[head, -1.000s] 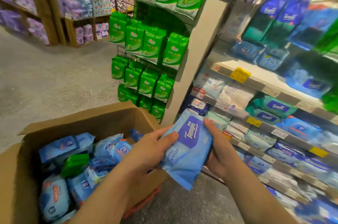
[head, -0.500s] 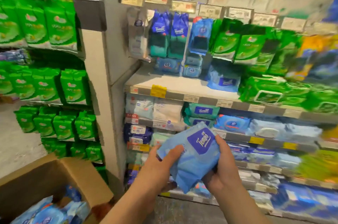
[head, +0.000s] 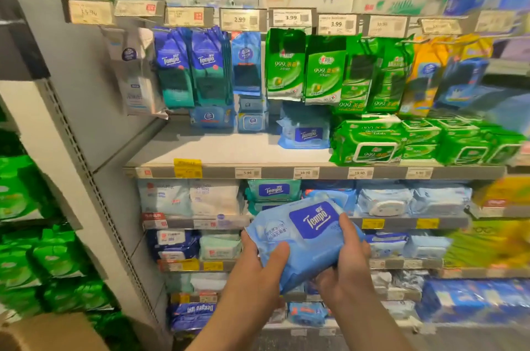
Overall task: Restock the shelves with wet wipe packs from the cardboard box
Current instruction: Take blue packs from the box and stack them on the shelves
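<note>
I hold a light-blue Tempo wet wipe pack (head: 304, 239) in both hands in front of the lower shelves. My left hand (head: 258, 270) grips its left end, thumb on top. My right hand (head: 348, 267) grips its right end from below and behind, thumb on the front face. A matching Tempo pack (head: 305, 134) lies at the back of the upper flat shelf (head: 229, 150), which is bare on its left half. Only a corner of the cardboard box (head: 48, 333) shows at the bottom left.
Green 999 packs (head: 370, 144) fill the right side of that shelf. Blue and green sachets (head: 206, 66) hang from hooks above it. Lower shelves hold several blue and white packs (head: 384, 201). A grey upright (head: 94, 184) divides this bay from green packs at the left.
My view has swung from the box to the shelves. Both hands have kept hold of the Tempo pack and lifted it toward the shelf bay.
</note>
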Demonstrator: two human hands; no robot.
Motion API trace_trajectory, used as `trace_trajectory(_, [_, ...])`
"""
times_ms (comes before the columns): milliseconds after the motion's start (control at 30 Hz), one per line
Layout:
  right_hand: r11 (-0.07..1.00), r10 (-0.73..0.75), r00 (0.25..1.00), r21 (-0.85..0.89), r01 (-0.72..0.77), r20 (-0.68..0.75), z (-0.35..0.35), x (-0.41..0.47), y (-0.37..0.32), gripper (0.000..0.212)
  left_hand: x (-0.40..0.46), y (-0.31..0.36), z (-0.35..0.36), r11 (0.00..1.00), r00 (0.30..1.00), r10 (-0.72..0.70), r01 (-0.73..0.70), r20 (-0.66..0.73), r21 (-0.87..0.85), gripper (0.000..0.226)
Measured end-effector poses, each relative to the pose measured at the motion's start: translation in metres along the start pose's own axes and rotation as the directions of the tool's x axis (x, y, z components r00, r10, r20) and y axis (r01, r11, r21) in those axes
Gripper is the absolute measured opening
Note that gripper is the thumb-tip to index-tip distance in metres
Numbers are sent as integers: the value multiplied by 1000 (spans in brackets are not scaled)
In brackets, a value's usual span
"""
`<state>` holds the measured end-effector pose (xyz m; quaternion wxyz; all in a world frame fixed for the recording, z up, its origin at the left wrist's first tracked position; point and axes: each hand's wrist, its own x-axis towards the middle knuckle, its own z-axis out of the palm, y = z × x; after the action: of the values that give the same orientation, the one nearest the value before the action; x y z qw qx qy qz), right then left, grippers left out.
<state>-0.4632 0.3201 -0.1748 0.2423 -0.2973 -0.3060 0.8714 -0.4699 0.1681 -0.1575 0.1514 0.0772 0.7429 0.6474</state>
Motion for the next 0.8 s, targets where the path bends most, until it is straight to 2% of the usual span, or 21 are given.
trace_trajectory(100, [998,47,999,-47,-46,28,4,20,-3,61,29,5,6,999,999,-30,31,17,-32,46])
trace_trajectory(233, [982,-4,994,-185,24,111,17,49,-13,48,73,9,11,983,996,-73,82,60,-165,30])
trace_trajectory(333, [973,-55,991,-216,80,120,39,73,-20,76,115,15,10,987,998,-14,23,60,-157,48])
trace_trajectory(367, [968,-85,990,-224,109,114,47,81,-21,79,130,19,8,990,999,10,-4,46,-141,58])
trace_trajectory(433, [954,-145,984,-248,166,101,60,96,-25,60,157,25,5,992,998,41,-35,45,-120,63])
trace_trajectory(500, [941,-187,979,-272,203,83,71,109,-29,39,180,32,2,990,993,105,-100,55,-96,44])
trace_trajectory(567, [922,-220,973,-312,229,64,81,121,-32,33,198,40,-1,979,976,198,-192,88,-70,34])
trace_trajectory(700, [877,-306,951,-374,302,51,92,141,-36,17,229,54,-3,949,935,315,-312,160,-46,49])
trace_trajectory(800, [787,-380,921,-491,373,89,98,160,-41,28,259,54,2,934,922,347,-357,173,31,66])
